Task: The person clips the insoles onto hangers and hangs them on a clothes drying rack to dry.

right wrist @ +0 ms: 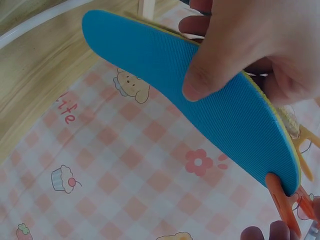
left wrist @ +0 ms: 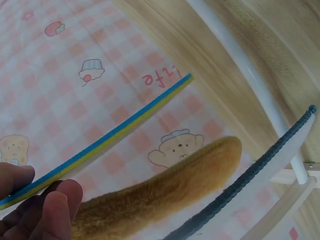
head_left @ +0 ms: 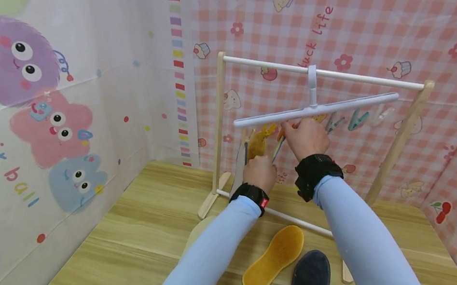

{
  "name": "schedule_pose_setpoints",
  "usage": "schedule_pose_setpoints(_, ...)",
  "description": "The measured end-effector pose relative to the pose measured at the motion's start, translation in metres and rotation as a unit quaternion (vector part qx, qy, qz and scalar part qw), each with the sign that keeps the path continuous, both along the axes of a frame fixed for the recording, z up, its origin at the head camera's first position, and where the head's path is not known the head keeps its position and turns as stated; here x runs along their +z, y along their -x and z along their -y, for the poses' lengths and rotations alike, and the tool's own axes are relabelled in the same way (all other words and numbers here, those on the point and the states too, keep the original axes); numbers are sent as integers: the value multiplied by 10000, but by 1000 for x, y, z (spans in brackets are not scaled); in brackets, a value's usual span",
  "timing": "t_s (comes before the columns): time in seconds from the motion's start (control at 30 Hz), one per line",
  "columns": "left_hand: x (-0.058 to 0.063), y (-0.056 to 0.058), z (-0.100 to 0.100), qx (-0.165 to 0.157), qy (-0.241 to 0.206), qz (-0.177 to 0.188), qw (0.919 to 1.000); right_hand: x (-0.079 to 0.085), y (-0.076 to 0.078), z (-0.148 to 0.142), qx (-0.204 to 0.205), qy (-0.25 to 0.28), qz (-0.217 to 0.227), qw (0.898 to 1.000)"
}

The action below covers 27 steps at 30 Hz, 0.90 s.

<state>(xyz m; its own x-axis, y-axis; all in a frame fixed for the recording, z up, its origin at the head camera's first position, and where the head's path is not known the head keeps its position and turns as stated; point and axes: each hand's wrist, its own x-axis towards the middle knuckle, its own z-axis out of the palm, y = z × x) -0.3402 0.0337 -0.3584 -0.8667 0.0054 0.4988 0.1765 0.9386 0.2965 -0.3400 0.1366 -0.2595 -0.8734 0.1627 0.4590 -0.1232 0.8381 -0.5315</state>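
My left hand (head_left: 260,172) pinches a blue insole with a yellow edge (right wrist: 150,65) between thumb and fingers, below a tilted white hanger (head_left: 316,107). At the insole's upper end, my right hand (head_left: 308,138) grips an orange clothespin (right wrist: 282,202), whose jaws overlap that end. Beside them a brown fuzzy insole (left wrist: 170,200) hangs from a yellow clothespin (head_left: 269,129). Further left hangs a pale insole with a dark edge (left wrist: 250,172). Much of the blue insole is hidden behind my left hand in the head view.
The hanger hooks over the top bar (head_left: 265,64) of a wooden rack (head_left: 218,112). Teal (head_left: 358,121) and clear clothespins (head_left: 383,115) dangle from its right side. On the wooden table (head_left: 130,245) lie a mustard insole (head_left: 274,261), a dark insole (head_left: 309,275) and a partly hidden pale one (head_left: 197,231).
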Motion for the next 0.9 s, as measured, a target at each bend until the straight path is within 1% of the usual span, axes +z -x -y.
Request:
schedule_pose_setpoints(0.1, -2, -1, 3, -115, -6, 75, 9999, 0, 0, -2, -5, -4, 67, 10000)
schedule_pose_setpoints(0.27, -7, -2, 7, -269, -18, -16, 9996, -2, 0, -4, 9, 25, 76, 10000)
schedule_pose_setpoints(0.33, -8, -4, 8, -303, -15, 3, 9995, -3, 0, -5, 18, 31, 65, 10000)
schedule_pose_setpoints(0.57, -11, -7, 10, -297, 32, 248, 9992, -6, -2, -9, 118, 62, 103, 9999)
schedule_pose_setpoints(0.7, -13, -8, 11, -247, 68, 347, 9991, -10, -5, -13, 88, 73, 38, 9999)
schedule_pose_setpoints(0.9, -18, -9, 15, -271, 122, 235, 9993, -17, -8, -18, 94, 88, -48, 9999)
